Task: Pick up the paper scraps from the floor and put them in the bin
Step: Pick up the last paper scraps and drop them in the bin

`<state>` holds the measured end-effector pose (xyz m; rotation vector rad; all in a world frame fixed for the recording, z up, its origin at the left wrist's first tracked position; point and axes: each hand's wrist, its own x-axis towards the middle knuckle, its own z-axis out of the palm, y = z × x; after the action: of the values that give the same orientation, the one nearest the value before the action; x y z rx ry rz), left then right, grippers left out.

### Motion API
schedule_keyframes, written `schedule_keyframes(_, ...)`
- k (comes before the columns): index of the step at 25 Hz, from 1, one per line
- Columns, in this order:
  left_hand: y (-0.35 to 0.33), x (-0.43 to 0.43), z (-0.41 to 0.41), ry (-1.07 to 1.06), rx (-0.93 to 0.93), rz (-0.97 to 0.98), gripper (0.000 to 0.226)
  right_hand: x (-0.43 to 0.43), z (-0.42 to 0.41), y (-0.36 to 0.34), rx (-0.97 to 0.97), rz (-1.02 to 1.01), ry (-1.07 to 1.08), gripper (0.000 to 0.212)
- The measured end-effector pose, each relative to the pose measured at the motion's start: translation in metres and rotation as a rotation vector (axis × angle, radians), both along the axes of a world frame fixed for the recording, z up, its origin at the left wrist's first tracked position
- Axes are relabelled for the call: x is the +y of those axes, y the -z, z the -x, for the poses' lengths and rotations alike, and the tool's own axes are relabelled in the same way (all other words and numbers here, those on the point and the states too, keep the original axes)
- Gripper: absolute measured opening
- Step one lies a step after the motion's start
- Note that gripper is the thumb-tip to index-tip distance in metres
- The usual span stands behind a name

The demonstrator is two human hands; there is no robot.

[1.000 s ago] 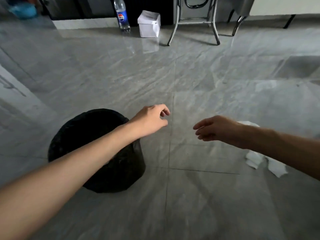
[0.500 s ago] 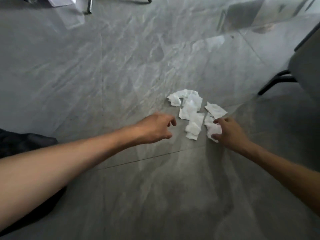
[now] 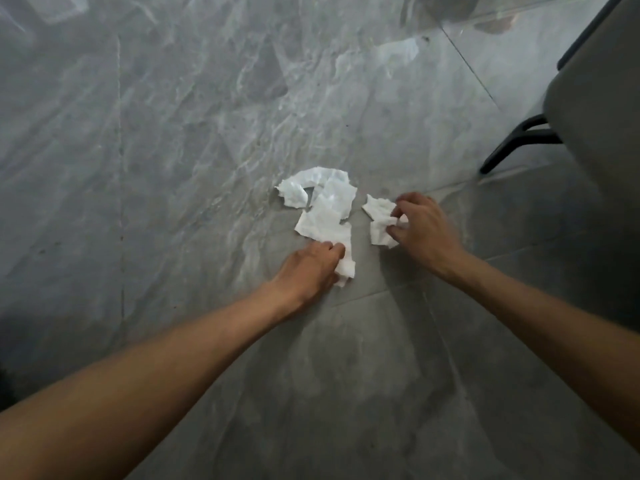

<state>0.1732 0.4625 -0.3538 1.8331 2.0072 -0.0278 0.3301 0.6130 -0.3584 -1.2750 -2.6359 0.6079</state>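
Several torn white paper scraps lie on the grey marble floor. The larger cluster (image 3: 323, 209) stretches from the middle of the floor down to my left hand (image 3: 310, 268), whose fingers pinch its lower end. A smaller group of scraps (image 3: 379, 220) lies to the right, and my right hand (image 3: 420, 226) has its thumb and fingers closed on them. The black bin shows only as a dark sliver (image 3: 5, 386) at the far left edge.
A grey chair seat (image 3: 595, 109) with black legs (image 3: 512, 143) stands at the right, close to the scraps. Glossy grey floor tiles (image 3: 173, 150) with thin joints fill everything else.
The view swung from the bin to the scraps. Both hands reached down: my left now pinches the lower end of the large cluster, my right has gathered the right-hand scraps.
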Motion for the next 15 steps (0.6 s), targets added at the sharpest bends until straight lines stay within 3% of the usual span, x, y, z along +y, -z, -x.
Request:
schedule_keyframes(3,0.004,-0.006,0.002,0.027,-0.009,-0.001,0.018,0.009,0.010,0.010,-0.072,0.045,-0.084,0.015)
schedule_keyframes(9,0.001,-0.007,0.012,-0.151,-0.038,-0.232,0.022,-0.011,0.012,0.019,0.194,0.175,0.111,0.005)
schedule_keyframes(12,0.003,0.004,0.024,-0.242,-0.002,-0.167,0.022,-0.021,0.011,0.014,0.250,0.209,0.245,0.008)
schedule_keyframes(15,0.007,0.009,0.024,-0.179,0.063,-0.137,0.014,-0.030,0.011,0.007,0.283,0.282,0.270,0.008)
